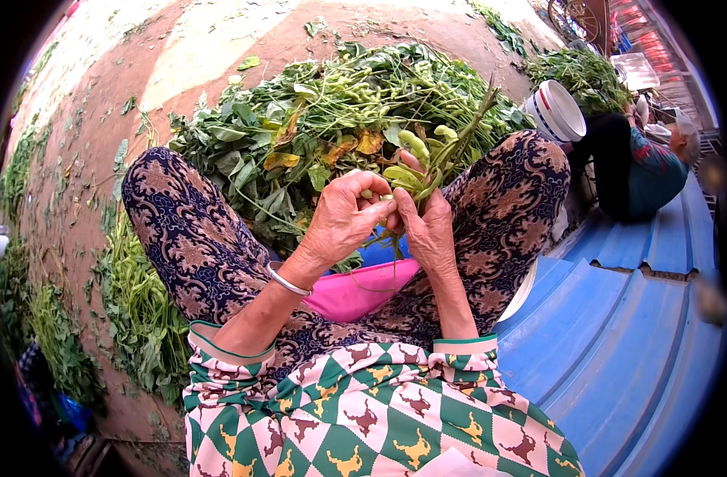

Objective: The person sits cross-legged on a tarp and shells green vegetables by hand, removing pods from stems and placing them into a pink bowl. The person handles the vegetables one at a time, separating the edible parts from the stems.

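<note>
My right hand [426, 226] grips a soybean stalk [473, 128] whose stem end points up and away to the right. Plump green pods [414, 143] and some leaves hang on it around my fingers. Fingertips of my left hand [345, 214] are closed on small green pods [386, 197], right beside my right thumb. Whether those pods are still joined to the stalk cannot be told. Below both hands, between my legs, sits a pink plastic basin [345, 295]; something blue shows behind its rim, and my hands hide part of it.
A large heap of soybean plants [351, 89] lies ahead of my knees. More plants [140, 304] lie at left on the brown ground. At right are a white bucket [557, 110] on its side, blue corrugated sheets [584, 322], and a seated person [649, 167] beside another heap.
</note>
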`<state>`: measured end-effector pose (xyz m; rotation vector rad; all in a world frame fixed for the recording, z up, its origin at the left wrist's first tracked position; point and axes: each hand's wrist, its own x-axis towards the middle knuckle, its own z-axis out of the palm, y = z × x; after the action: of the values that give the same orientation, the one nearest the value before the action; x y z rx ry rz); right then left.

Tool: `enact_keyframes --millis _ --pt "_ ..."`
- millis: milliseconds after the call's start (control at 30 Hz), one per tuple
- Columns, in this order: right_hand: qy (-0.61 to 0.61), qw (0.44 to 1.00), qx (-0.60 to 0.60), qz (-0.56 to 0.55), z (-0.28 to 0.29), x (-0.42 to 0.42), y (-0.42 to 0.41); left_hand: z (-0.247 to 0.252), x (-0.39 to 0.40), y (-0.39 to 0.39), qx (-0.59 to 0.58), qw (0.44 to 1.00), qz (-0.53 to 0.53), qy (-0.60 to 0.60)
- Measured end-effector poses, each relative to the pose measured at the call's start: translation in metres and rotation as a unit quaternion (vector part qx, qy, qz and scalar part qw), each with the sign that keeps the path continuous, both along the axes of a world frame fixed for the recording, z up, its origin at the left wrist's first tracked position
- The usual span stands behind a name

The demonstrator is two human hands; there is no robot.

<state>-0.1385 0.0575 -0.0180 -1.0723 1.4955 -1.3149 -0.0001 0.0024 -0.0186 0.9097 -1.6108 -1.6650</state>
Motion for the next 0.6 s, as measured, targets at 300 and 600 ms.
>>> enact_keyframes --millis 300,600 --pt "-0.119 0.993 0.021 0.017 0.007 0.001 0.000 0.003 0.003 -0.002 0.129 0.983 0.075 0.104" --pt "-0.223 0.975 0.001 -0.005 0.011 -0.011 0.001 -0.002 0.020 -0.014 0.295 0.902 0.011 0.315"
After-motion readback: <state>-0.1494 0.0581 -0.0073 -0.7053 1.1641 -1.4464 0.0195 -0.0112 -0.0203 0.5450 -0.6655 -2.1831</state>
